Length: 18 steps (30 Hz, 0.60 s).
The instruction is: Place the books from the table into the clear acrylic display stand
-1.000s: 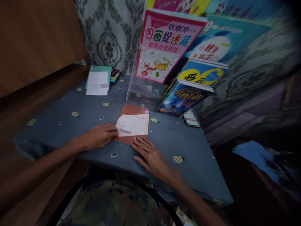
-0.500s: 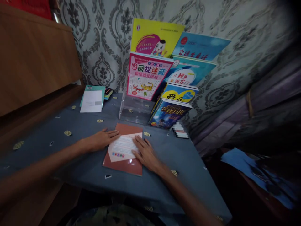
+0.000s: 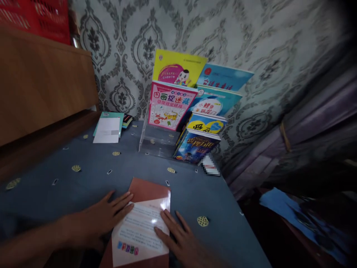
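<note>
Worktop (image 3: 83,193) under blue cloth, rack (image 3: 156,143) of picture books at the back by the wall, small pile (image 3: 108,128) back left. Brown book (image 3: 147,190) lies flat at the near edge, white panel up. Left hand (image 3: 103,216) and right hand (image 3: 181,240) both flat, fingers spread on its left and right sides, gripping nothing.

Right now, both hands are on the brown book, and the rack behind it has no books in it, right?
No. The head view shows the rack holding several books, a pink book in front. The left hand and right hand are indeed on the brown book.
</note>
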Motion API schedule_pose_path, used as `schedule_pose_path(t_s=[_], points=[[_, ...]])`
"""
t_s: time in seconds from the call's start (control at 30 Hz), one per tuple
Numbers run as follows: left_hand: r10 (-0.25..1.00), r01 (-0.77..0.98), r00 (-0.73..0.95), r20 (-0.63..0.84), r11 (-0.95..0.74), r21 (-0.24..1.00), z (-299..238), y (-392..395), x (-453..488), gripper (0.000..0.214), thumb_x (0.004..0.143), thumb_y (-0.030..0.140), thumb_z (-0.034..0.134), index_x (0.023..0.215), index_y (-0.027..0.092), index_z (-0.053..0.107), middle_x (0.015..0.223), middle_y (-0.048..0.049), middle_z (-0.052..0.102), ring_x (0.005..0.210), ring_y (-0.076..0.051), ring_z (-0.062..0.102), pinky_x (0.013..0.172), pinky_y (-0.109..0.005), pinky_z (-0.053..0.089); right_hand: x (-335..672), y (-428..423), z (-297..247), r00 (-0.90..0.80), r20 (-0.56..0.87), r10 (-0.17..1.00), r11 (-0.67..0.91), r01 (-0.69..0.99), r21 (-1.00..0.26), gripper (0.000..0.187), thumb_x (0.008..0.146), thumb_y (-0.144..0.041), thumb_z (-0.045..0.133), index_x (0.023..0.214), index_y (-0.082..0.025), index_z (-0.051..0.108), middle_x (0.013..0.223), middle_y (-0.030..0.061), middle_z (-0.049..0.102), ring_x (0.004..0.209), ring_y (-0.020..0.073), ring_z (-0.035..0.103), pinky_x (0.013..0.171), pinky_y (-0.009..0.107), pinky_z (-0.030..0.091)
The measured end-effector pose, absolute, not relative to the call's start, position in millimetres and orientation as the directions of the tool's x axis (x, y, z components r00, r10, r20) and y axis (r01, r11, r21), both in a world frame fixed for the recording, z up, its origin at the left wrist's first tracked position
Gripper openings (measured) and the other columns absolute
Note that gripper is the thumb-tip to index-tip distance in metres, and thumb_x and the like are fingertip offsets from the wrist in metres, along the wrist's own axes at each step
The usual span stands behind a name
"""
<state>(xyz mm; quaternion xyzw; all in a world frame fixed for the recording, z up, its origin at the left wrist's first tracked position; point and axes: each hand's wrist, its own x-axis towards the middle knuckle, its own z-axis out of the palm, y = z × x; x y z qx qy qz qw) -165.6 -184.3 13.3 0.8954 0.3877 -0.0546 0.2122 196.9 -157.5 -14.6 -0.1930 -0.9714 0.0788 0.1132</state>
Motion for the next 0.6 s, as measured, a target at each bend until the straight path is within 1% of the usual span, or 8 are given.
schedule_pose_path(t_s=[0.1,0.2,0.3,0.37,0.4,0.47,0.53,0.6], points=[[0.714,0.734,0.672,-0.197,-0.606,0.306,-1.5,-188.6,-162.5,0.105,0.079,0.031,0.075,0.162,0.023,0.012,0.166,-0.0200,0.014,0.154,-0.039,0.011,0.121,-0.067,0.015,199.3,-156.5,-24.3,-0.880,0.276,0.387,0.920,0.349,-0.180,0.078,0.093,-0.040,0.068,0.158,-0.039,0.025,0.157,0.0107,0.041,0.144,0.0291,0.043,0.113,0.050,0.045],[0.724,0.693,0.685,-0.078,-0.614,0.378,5.4,-182.0,-168.5,0.087,0.088,0.036,0.067,0.161,0.029,0.019,0.166,-0.0136,0.023,0.152,-0.034,0.026,0.121,-0.056,0.031,202.6,-153.3,-16.1,-0.827,0.367,0.425,0.901,0.348,-0.259,0.063,0.098,-0.039,0.058,0.156,-0.043,0.031,0.153,0.0057,0.049,0.140,0.0253,0.050,0.108,0.042,0.051],[0.778,0.636,0.615,0.127,-0.586,0.502,32.0,-166.9,-170.0,0.055,0.099,0.038,0.050,0.153,0.037,0.040,0.157,-0.0048,0.046,0.140,-0.026,0.050,0.112,-0.041,0.047,200.5,-146.0,9.9,-0.684,0.455,0.571,0.814,0.400,-0.421,0.047,0.103,-0.036,0.046,0.150,-0.040,0.044,0.146,0.0041,0.059,0.133,0.0228,0.058,0.107,0.039,0.053],[0.840,0.624,0.486,0.241,-0.526,0.578,49.5,-156.7,-161.8,0.039,0.103,0.040,0.041,0.138,0.036,0.057,0.138,-0.0016,0.066,0.123,-0.023,0.063,0.104,-0.037,0.052,193.0,-139.8,28.0,-0.531,0.546,0.648,0.760,0.412,-0.502,0.039,0.104,-0.038,0.042,0.140,-0.036,0.058,0.134,0.0048,0.068,0.124,0.0242,0.066,0.102,0.041,0.057],[0.872,0.626,0.405,0.274,-0.483,0.612,55.5,-152.8,-155.5,0.038,0.104,0.041,0.037,0.130,0.034,0.064,0.126,-0.0013,0.072,0.114,-0.023,0.067,0.100,-0.036,0.054,188.2,-137.3,34.4,-0.465,0.555,0.690,0.724,0.430,-0.539,0.036,0.103,-0.038,0.045,0.134,-0.034,0.064,0.130,0.0054,0.071,0.119,0.0253,0.068,0.100,0.042,0.059],[0.911,0.625,0.264,0.318,-0.413,0.663,59.4,-148.7,-141.8,0.040,0.104,0.043,0.033,0.117,0.029,0.068,0.108,-0.0023,0.075,0.101,-0.022,0.070,0.093,-0.035,0.056,179.3,-135.3,39.3,-0.373,0.568,0.733,0.679,0.454,-0.577,0.032,0.102,-0.037,0.048,0.127,-0.032,0.068,0.123,0.0056,0.074,0.111,0.0260,0.072,0.095,0.042,0.062],[0.905,0.604,0.217,0.366,-0.419,0.678,54.1,-149.3,-132.2,0.043,0.105,0.045,0.031,0.113,0.025,0.068,0.106,-0.0048,0.074,0.099,-0.022,0.069,0.092,-0.034,0.056,175.5,-137.9,33.3,-0.350,0.595,0.723,0.686,0.459,-0.564,0.035,0.102,-0.037,0.046,0.132,-0.035,0.064,0.119,0.0045,0.075,0.108,0.0262,0.073,0.093,0.041,0.063],[0.880,0.602,0.274,0.389,-0.472,0.644,45.5,-152.8,-129.1,0.043,0.105,0.043,0.028,0.118,0.024,0.065,0.113,-0.0068,0.071,0.105,-0.022,0.067,0.095,-0.034,0.055,177.9,-143.6,21.5,-0.393,0.632,0.668,0.740,0.440,-0.508,0.040,0.102,-0.041,0.043,0.139,-0.039,0.058,0.119,0.0034,0.075,0.109,0.0273,0.072,0.092,0.042,0.064]])
